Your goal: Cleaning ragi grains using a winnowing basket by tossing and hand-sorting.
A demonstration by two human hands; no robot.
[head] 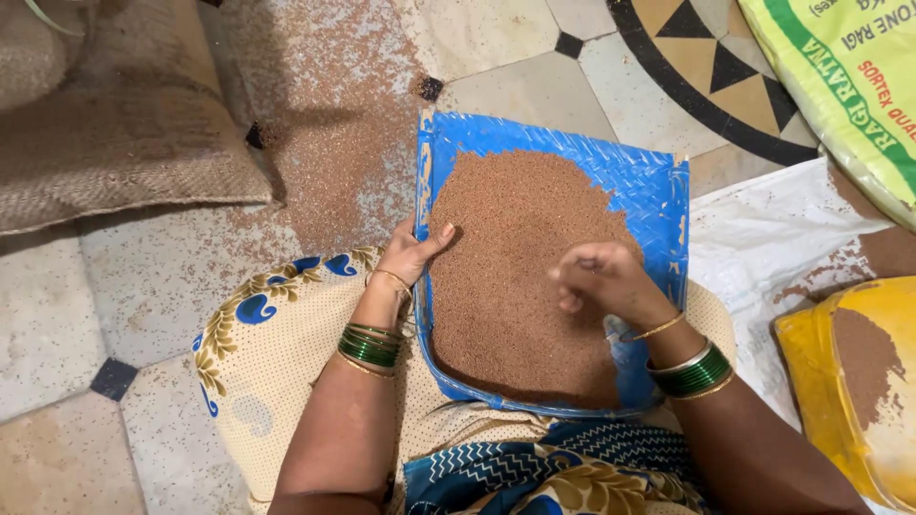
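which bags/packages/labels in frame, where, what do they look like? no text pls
Printed sack: top right on the floor, pale yellow-green with a green stripe and red and green print.
Burlap sack: top left, brown, coarse weave, no label seen.
Yellow bag: right edge, open, brown grain inside.
White woven sheet: right of the blue tray, unprinted.

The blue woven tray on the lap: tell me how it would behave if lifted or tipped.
The blue woven tray is probably light but somewhat flexible, being thin plaited strips. The reddish-brown grain heaped in it looks loose and would likely slide toward its open far edge if tipped. The left hand steadying one rim suggests it needs support; the right hand rests over the grain.
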